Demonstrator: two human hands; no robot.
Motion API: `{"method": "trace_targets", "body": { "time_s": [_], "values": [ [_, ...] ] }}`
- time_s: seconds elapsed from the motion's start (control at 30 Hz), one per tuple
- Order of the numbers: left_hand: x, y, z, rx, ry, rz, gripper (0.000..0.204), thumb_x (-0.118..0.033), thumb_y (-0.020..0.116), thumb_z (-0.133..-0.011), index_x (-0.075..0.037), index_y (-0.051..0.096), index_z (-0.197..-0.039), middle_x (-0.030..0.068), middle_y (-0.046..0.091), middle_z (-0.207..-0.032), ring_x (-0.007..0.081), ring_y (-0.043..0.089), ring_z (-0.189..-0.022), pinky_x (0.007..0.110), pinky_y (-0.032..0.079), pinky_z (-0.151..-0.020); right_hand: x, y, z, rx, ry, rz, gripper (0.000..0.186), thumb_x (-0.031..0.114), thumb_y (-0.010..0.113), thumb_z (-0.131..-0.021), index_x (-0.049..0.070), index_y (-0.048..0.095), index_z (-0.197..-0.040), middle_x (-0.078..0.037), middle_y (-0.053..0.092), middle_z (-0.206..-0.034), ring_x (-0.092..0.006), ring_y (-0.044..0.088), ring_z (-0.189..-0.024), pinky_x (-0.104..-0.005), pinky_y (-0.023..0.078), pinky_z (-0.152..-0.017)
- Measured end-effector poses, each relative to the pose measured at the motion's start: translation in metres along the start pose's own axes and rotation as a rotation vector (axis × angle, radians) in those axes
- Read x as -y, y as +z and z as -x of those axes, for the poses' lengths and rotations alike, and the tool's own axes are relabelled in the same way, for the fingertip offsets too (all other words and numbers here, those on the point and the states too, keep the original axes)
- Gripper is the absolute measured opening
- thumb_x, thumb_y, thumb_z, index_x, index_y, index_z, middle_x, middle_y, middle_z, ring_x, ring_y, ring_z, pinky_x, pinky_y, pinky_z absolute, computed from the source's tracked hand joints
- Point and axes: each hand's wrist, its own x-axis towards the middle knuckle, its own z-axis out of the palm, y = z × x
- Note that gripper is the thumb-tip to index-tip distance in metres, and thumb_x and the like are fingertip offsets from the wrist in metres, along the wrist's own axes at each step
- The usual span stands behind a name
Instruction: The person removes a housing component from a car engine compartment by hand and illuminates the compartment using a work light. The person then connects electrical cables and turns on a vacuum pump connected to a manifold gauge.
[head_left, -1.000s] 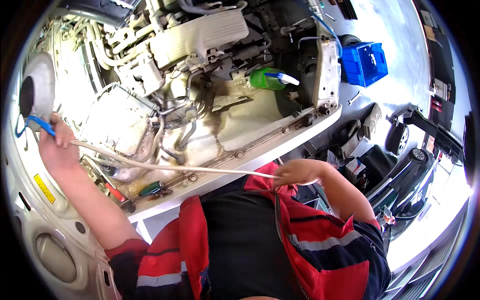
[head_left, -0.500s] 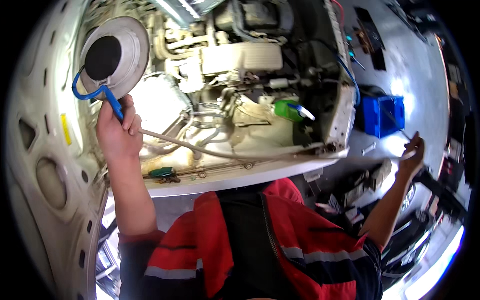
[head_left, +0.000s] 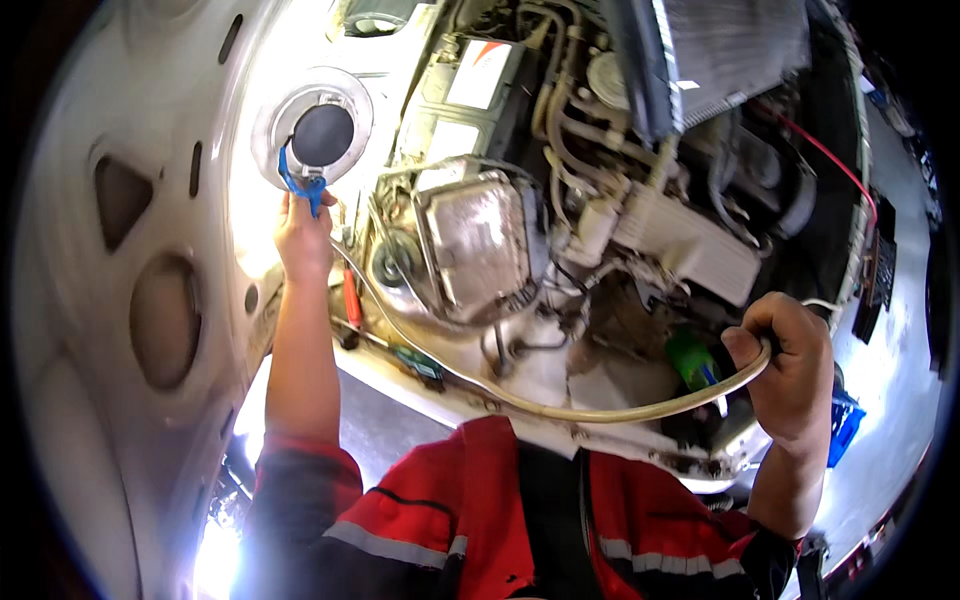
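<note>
My left hand is closed around the blue grip of a work lamp with a round metal shade and a dark disc at its middle. The lamp is held up beside the inner side of the raised hood, and bright light falls on the metal there. From the lamp a pale cord sags in a curve over the front of the engine bay. Its other stretch runs into my right hand, which is a fist wrapped around it. A short length of cord shows beyond that fist.
The hood stands up at the left. A red-handled screwdriver and a green tool lie along the near ledge. A green bottle sits in the engine bay. A large finned panel juts in above; a blue bin stands at right.
My right hand has come in from the far right over the engine bay, gripping the cord, which now hangs slacker. The lamp has turned beside the hood, and the view has shifted.
</note>
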Motion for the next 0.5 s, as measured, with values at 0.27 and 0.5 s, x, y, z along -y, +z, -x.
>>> {"method": "trace_targets", "body": {
  "time_s": [0.27, 0.5],
  "values": [
    [0.089, 0.062, -0.024, -0.081, -0.568, 0.463, 0.026, -0.023, 0.049, -0.099, -0.001, 0.06, -0.09, 0.0002, 0.057, -0.07, 0.0033, 0.04, -0.05, 0.02, 0.029, -0.044, -0.046, 0.105, -0.122, 0.027, -0.009, 0.205, 0.017, 0.005, 0.068, -0.074, 0.0, 0.055, -0.083, -0.017, 0.056, -0.079, -0.035, 0.056, -0.07, -0.0397, 0.045, -0.062],
    [0.11, 0.107, -0.037, -0.155, -0.942, 0.734, 0.029, -0.03, 0.053, -0.097, -0.004, 0.055, -0.085, 0.0047, 0.057, -0.066, 0.0035, 0.033, -0.043, 0.021, 0.022, -0.039, -0.044, 0.156, -0.161, 0.1, -0.245, 0.394, 0.026, 0.003, 0.064, -0.07, -0.001, 0.057, -0.094, -0.019, 0.056, -0.096, -0.0376, 0.059, -0.08, -0.0439, 0.049, -0.07]
  ]
}}
